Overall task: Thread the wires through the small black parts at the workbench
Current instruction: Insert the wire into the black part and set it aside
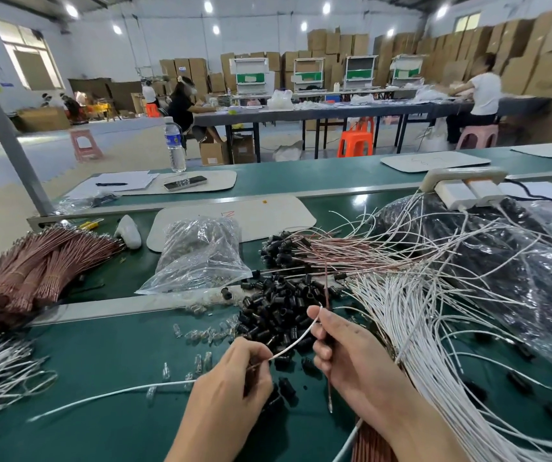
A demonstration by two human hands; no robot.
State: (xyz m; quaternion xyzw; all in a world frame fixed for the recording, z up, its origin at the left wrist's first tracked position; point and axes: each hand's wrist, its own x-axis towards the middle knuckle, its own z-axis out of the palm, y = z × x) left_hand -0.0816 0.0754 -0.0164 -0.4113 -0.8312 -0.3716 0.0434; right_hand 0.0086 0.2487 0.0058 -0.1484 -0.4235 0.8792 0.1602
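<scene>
While pinching the white wire (293,341) close to its end, curling the left hand (231,381) tight, fingertips closed on the strand; possibly cupping a dark piece underneath too, but not showing clearly enough to tell. Letting that wire arch up and rightward to touch the forefinger of the right hand (351,358). Gripping a thin copper-coloured wire (327,288) upright in the right hand, fingers folded around it, with its lower tip poking out below the palm.

Working directly over the small black parts (278,315), heaped just beyond both hands on the green workbench (101,371), with a few loose ones near the wrists. Sitting between a fanned sheaf of white wires (417,321) on the right and bundled copper wires (34,261) far left.

Judging both strands as very light, thin and springy, probably bowing or flicking aside unless pinched close to the end being fed, and buckling if pushed from far back. Judging the black parts as tiny, hard, smooth sleeves, likely rolling or slipping; best pinching them by the sides, leaving the bore clear.
</scene>
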